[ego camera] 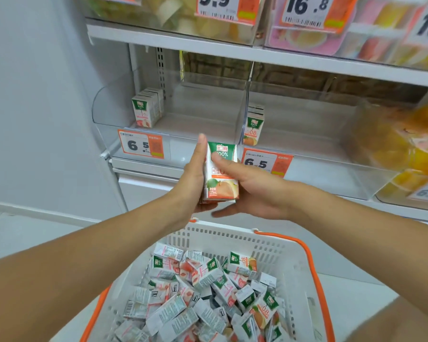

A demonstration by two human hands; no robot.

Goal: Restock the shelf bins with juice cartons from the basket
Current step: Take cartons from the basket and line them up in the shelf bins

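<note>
Both hands hold an upright orange juice carton (pixel 221 176) with a green top, in front of the shelf. My left hand (pixel 195 174) presses flat against its left side. My right hand (pixel 247 186) wraps it from the right, thumb across the front. More cartons may be stacked behind it; I cannot tell. Below, a white basket with orange handles (pixel 304 257) is full of several loose cartons (pixel 208 292). The left clear bin (pixel 183 119) holds a short row of peach cartons (pixel 146 109). The right clear bin (pixel 307 134) holds a row of orange cartons (pixel 254 124).
Price tags reading 6.5 hang on the left bin front (pixel 141 146) and the right bin front (pixel 267 162). The upper shelf (pixel 208 45) carries jelly cups under 9.9 and 16.8 tags. Yellow fruit cups (pixel 410 149) fill the bin at far right. A white wall stands left.
</note>
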